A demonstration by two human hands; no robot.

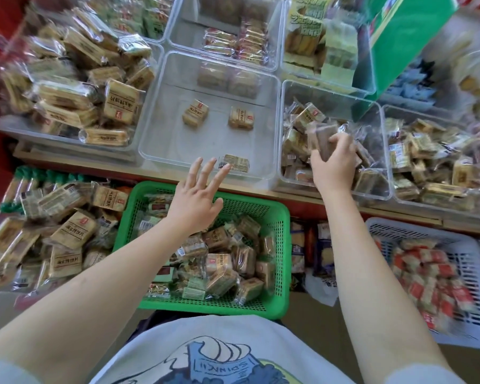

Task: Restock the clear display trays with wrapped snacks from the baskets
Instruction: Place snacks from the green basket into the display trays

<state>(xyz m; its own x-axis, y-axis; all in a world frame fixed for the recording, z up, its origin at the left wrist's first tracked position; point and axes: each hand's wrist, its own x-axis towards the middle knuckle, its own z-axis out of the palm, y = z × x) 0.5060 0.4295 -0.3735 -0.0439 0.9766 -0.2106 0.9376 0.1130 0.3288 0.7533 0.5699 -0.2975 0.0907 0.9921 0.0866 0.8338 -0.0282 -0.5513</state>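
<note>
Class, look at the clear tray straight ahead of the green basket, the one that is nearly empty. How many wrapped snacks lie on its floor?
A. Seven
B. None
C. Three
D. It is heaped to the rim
C: the nearly empty clear tray holds just three wrapped snacks, two side by side toward the back and one near the front edge, beyond the open left hand.

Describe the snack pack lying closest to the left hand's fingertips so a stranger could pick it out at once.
Start at the green basket, then look just beyond it to the nearly empty clear tray. It holds three loose packs; the one meant is the wrapped snack at the tray's near edge. Unlike the two farther back, it lies sideways by the left hand.
</note>
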